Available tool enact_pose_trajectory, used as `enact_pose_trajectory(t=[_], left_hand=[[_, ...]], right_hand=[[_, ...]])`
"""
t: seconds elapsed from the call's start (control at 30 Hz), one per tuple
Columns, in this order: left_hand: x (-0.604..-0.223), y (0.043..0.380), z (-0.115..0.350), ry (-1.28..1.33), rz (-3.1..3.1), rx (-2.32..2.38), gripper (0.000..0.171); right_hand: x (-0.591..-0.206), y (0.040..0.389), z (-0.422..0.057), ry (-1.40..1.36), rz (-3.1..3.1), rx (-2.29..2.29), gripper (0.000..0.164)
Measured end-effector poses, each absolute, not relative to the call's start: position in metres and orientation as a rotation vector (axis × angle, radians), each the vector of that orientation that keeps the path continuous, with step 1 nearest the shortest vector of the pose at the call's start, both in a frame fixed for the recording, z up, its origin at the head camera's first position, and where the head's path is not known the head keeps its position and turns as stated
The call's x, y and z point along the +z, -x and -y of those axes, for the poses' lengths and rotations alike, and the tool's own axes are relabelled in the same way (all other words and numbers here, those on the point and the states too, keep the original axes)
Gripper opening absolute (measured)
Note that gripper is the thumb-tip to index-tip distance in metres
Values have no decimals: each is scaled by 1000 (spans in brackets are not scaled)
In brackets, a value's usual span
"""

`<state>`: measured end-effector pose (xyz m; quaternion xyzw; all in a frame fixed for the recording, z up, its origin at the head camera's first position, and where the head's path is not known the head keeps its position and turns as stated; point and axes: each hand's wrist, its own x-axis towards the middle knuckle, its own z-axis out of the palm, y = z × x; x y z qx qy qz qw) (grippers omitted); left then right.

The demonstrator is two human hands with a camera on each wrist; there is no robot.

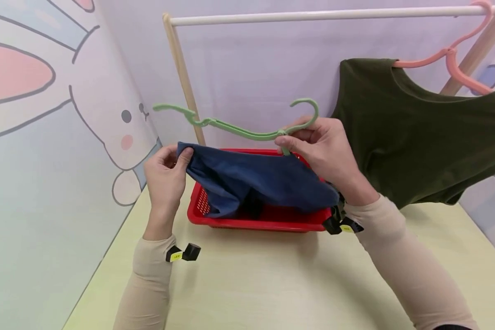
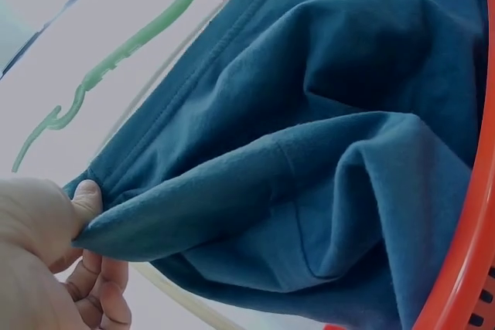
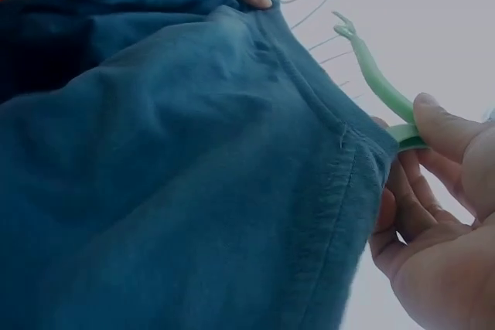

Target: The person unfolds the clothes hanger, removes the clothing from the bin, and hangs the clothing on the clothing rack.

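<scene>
A blue garment [image 1: 255,174] is stretched between both hands above a red basket. My left hand [image 1: 165,172] pinches one corner of its edge between thumb and fingers. My right hand [image 1: 323,146] grips a light green clothes hanger [image 1: 247,134] close to its hook. One hanger arm reaches left above the garment; the other goes down at the garment's right end, where the cloth hides most of it. In the right wrist view, the garment's hemmed edge [image 3: 325,106] meets the hanger beside the thumb.
The red basket [image 1: 255,224] stands on the pale table [image 1: 247,284] beneath the garment. Behind is a rack with a white rail [image 1: 313,16] and wooden posts. A dark green sleeveless top [image 1: 416,137] hangs at right on a pink hanger [image 1: 455,59]. A patterned wall [image 1: 66,183] borders the left.
</scene>
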<state>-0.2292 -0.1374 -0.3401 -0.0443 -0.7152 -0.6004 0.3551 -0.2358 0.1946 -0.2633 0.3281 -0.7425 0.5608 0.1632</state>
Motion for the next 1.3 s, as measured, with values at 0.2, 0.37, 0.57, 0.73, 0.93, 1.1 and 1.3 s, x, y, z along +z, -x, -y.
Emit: enact_pose_trajectory(t=[0.2,0.37,0.57,0.73,0.93,1.1,1.3], left_hand=[[-336,230,135,134,1834,-1544,24],[-336,229,132,148,1853,-1549,22],[-343,227,127,196,2048,-1565,22],[-346,228,122,297,2181,-1598,26],[-349,225,122,372,2231,-1682,27],[-350,224,123,356,2218,-1690,24],[-351,226,125,305,2155,-1657,19]], right_hand=[[-252,238,-202,-968,2231,1444,12],[-265,241,-210,-931,2287,1356,12],[-285,240,-218,-829,2217,1466,10],[-294,237,-225,-716,2155,1452,13],[-306,228,-230,-657,2119,1474,12],[-305,224,-233,-677,2099,1500,10],[-297,223,-238,-687,2114,1445,8]])
